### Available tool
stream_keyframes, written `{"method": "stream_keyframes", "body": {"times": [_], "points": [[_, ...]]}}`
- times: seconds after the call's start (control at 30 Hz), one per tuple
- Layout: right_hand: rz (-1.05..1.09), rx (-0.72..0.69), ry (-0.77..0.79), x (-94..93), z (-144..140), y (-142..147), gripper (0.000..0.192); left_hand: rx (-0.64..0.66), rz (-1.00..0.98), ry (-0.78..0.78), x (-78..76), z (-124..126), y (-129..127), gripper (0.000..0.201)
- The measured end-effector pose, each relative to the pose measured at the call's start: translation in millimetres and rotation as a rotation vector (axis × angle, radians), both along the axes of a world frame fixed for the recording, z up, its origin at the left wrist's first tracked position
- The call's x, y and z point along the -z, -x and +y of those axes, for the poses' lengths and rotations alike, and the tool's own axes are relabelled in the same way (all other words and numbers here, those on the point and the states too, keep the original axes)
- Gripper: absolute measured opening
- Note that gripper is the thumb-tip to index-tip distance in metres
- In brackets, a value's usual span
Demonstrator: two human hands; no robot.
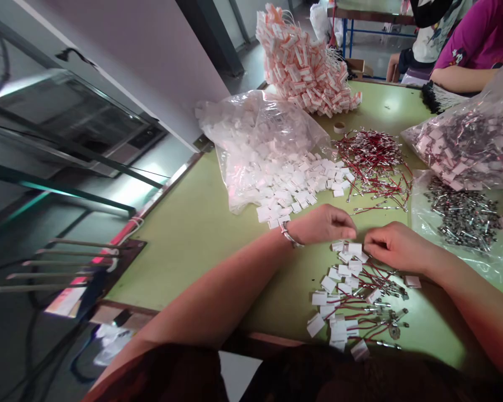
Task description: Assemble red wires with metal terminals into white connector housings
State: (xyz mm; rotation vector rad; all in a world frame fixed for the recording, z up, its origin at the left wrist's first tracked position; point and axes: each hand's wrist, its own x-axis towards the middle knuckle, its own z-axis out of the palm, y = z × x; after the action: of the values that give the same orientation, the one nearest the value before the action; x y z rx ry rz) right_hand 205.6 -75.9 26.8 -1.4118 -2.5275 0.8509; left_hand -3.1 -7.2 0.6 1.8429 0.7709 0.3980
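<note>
My left hand [324, 224], with a bracelet [290, 233] at its wrist, is closed, its fingers pressed together and pointing right. My right hand [392, 243] faces it across a small gap, thumb and fingers curled into a pinch. Whatever either hand holds is hidden or too small to make out. Just below them lie white plastic housings with red wires [366, 322], the metal ends pointing right. Above the hands sits a heap of short red wires with metal terminals [373, 151]. Loose white plastic housings [283, 192] spill from a clear bag [260, 123].
A tall bundle of orange-and-white wired pieces [305, 72] stands at the back. On the right are a filled clear bag [469, 134] and a pile of small metal parts [465, 215]. A tape roll [339, 128] lies behind the wires. A metal-pronged rack [67, 265] juts off the left edge. Another person's arm [465, 78] rests at the far right.
</note>
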Motion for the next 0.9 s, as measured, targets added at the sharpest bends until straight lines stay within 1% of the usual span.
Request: {"method": "stream_keyframes", "body": {"times": [0.03,0.07,0.1,0.13,0.17,0.23,0.27,0.33,0.4,0.47,0.6,0.67,0.73,0.8,0.83,0.9], "points": [[0.066,-0.048,0.080,-2.9,1,0,0.019,-0.110,0.038,-0.121,1.5,6,2,0.017],[0.121,-0.068,0.129,-4.3,2,0,0.020,-0.257,0.082,-0.258,4.1,13,3,0.017],[0.152,-0.051,0.127,-3.8,5,-1,0.021,-0.395,0.131,-0.392,7.5,19,3,0.016],[0.149,0.006,0.069,-1.4,10,-1,0.022,-0.484,0.183,-0.503,11.6,25,2,0.016],[0.109,0.090,-0.032,2.5,15,-2,0.022,-0.509,0.230,-0.586,15.7,29,0,0.016],[-0.056,0.260,-0.269,13.2,27,-3,0.019,-0.438,0.293,-0.680,22.6,34,-6,0.020],[-0.158,0.305,-0.348,18.7,31,-3,0.020,-0.404,0.314,-0.705,24.9,34,-8,0.023],[-0.332,0.314,-0.421,27.5,37,-3,0.022,-0.372,0.355,-0.734,27.4,33,-12,0.026],[-0.422,0.267,-0.444,31.7,38,-2,0.025,-0.361,0.383,-0.746,27.9,31,-12,0.025],[-0.416,0.234,-0.477,32.1,37,-3,0.027,-0.361,0.373,-0.727,27.8,29,-11,0.023],[-0.184,0.248,-0.600,28.8,34,-8,0.028,-0.423,0.325,-0.603,27.2,32,-7,0.021],[-0.113,0.255,-0.612,27.4,32,-10,0.027,-0.425,0.307,-0.573,26.1,34,-6,0.019],[-0.122,0.273,-0.561,25.9,30,-10,0.025,-0.431,0.262,-0.568,24.5,33,-6,0.015],[-0.130,0.313,-0.491,23.9,26,-9,0.022,-0.504,0.177,-0.522,22.2,29,-5,0.015],[-0.110,0.339,-0.453,22.8,24,-8,0.021,-0.553,0.116,-0.459,20.9,25,-5,0.017],[-0.020,0.380,-0.365,20.9,20,-6,0.017,-0.613,-0.037,-0.236,18.1,17,-5,0.022]]}}
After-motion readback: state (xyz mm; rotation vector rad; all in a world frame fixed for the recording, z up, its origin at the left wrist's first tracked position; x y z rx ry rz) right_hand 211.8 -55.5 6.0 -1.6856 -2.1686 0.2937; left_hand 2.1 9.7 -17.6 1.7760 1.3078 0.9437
